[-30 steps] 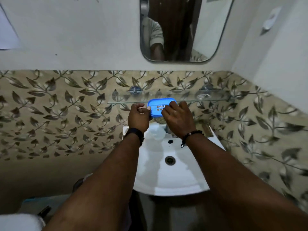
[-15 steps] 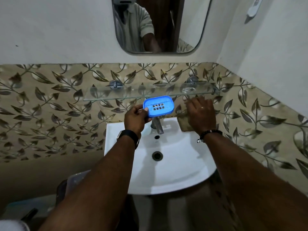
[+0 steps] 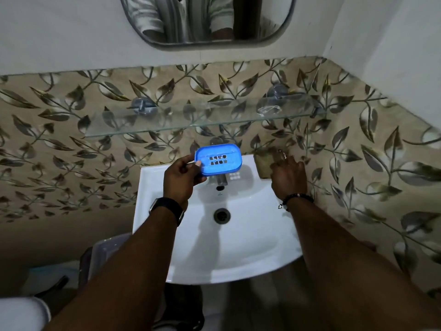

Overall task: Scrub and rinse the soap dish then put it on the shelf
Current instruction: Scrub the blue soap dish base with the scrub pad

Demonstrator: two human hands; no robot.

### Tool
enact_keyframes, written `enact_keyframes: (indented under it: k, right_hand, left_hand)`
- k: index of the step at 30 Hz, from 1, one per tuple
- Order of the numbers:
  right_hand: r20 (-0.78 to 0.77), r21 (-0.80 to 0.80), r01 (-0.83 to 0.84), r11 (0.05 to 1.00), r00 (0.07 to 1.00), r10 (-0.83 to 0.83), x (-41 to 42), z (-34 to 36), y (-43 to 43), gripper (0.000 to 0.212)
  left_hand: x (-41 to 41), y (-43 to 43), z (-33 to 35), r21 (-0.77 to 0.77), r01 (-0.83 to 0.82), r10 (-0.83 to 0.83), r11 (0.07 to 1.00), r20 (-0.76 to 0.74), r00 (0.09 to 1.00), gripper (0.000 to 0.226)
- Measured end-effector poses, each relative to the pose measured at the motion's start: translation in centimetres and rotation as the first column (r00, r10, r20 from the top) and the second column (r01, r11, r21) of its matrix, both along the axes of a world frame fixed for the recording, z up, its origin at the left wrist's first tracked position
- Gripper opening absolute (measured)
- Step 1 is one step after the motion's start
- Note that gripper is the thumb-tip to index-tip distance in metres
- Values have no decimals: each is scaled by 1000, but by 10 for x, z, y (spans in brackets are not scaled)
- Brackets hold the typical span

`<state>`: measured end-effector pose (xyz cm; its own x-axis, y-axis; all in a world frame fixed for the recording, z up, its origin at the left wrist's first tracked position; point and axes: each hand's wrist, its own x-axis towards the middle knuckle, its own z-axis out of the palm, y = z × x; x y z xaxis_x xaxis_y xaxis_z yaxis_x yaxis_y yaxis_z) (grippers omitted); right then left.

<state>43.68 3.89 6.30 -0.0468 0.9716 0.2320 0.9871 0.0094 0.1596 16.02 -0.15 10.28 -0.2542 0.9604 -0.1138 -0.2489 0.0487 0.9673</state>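
One soap dish (image 3: 218, 159) pinched by left hand (image 3: 181, 177), right hand (image 3: 288, 175) on sponge (image 3: 262, 163), grip unclear

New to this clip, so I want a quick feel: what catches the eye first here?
The bright blue soap dish, pinched at its left end by the left hand, hangs over the tap of the white sink. Beside it the right hand reaches to a brownish sponge at the sink's back right corner. Above runs a glass shelf on leaf-patterned tiles.

Tap (image 3: 220, 179) mostly behind soap dish (image 3: 218, 159); right hand (image 3: 288, 174) fingertips blurred, perhaps touching sponge (image 3: 262, 163)
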Motion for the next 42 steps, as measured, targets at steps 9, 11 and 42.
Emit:
enact_keyframes:
  k: [9, 11, 42]
  right_hand:
    - [-63, -173, -41, 984, 998, 30, 16, -48, 40, 27]
    - [-54, -180, -46, 983, 998, 37, 17, -53, 43, 27]
    - [-542, 301, -607, 735, 525, 656, -111, 85, -77, 30]
  left_hand:
    - [0, 13, -6, 15, -1, 2, 1000, -64, 998, 25]
    - [0, 13, -5, 6, 4, -4, 1000, -71, 997, 25]
    - [19, -32, 27, 38, 100, -105, 994, 143, 984, 24]
